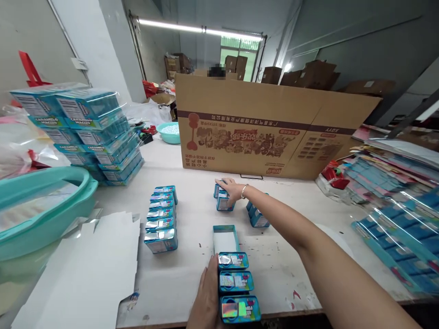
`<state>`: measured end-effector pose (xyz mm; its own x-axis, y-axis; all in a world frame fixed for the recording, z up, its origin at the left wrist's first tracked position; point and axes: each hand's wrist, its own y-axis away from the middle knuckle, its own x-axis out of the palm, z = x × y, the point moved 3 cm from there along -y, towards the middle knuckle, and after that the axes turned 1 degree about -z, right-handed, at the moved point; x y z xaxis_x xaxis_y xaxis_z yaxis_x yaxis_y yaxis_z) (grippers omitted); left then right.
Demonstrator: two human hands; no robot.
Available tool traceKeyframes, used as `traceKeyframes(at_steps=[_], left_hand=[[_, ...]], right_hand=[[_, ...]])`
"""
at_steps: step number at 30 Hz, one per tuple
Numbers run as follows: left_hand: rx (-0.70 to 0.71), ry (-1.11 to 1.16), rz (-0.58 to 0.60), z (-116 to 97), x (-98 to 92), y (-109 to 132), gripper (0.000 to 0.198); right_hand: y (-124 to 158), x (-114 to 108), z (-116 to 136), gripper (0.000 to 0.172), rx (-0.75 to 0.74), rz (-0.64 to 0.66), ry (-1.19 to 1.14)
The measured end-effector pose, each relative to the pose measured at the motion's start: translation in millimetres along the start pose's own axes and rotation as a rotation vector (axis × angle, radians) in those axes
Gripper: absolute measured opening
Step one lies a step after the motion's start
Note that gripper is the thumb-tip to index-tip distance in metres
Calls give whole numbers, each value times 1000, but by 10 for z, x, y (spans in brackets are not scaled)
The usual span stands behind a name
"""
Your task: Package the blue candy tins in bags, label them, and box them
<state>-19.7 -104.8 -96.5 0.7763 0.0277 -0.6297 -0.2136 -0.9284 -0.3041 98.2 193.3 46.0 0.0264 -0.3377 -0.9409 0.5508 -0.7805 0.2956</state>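
My left hand [205, 297] lies along the left side of a shallow blue tray [225, 238], fingers against it and its underside hidden. Three small blue tins [235, 281] with shiny stickers stand in the tray's near part, and its far part shows a white bottom. Further off, my right hand [232, 189], with a bracelet at the wrist, is closed over a small blue tin [224, 202] in a short group. Its fingertips are partly hidden. Right of that, more blue tins [259, 218] stand half behind my forearm. A row of several tins [161, 224] stands on the left.
A large cardboard sheet [247, 132] stands upright across the back of the white table [192, 192]. Wrapped packs [92, 128] are stacked at left, beside a green basin [78, 196] and white flattened card [85, 269]. More wrapped tins [401, 237] lie at right.
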Motion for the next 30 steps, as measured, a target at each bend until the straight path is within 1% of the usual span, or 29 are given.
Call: traceKeyframes(at_steps=[2,5,7,9,11,13,14,16,19,21,24,27,30], left_hand=[[-39,9,-46,5,28,-3,118],[-85,32,-66,-18,26,-42,119],[-78,37,-59,-49,-3,-75,119],[-46,36,-47,-84,-39,-99,117],[-37,47,-26,-109,-66,-110,117],[-62,57,5,-119,-75,-113,119],[-78,57,23,-122,-73,-113,121],[-89,47,55,-130,-64,-114,124],[-91,38,92,-149,-55,-120,123],[-99,30,103,-162,-58,-123,119],[-92,0,98,-183,-66,-123,117],[-77,-10,97,-196,-60,-119,118],[-75,3,101,-196,-38,-110,121]], right_hand=[[-45,106,-19,135,-12,-69,-42],[89,198,-51,123,0,-182,-57],[265,191,-52,120,2,-226,-78],[481,137,-1,119,-41,-302,-122],[716,94,115,118,-122,-394,-184],[934,123,280,113,-206,-432,-238],[1025,168,367,111,-236,-420,-252],[1159,291,516,107,-257,-349,-249],[1255,419,620,105,-198,-251,-191],[1271,420,629,104,-165,-202,-136],[1266,357,622,104,-166,-115,-69],[1265,299,616,104,-156,-74,-42],[1285,297,617,106,-157,-6,-18]])
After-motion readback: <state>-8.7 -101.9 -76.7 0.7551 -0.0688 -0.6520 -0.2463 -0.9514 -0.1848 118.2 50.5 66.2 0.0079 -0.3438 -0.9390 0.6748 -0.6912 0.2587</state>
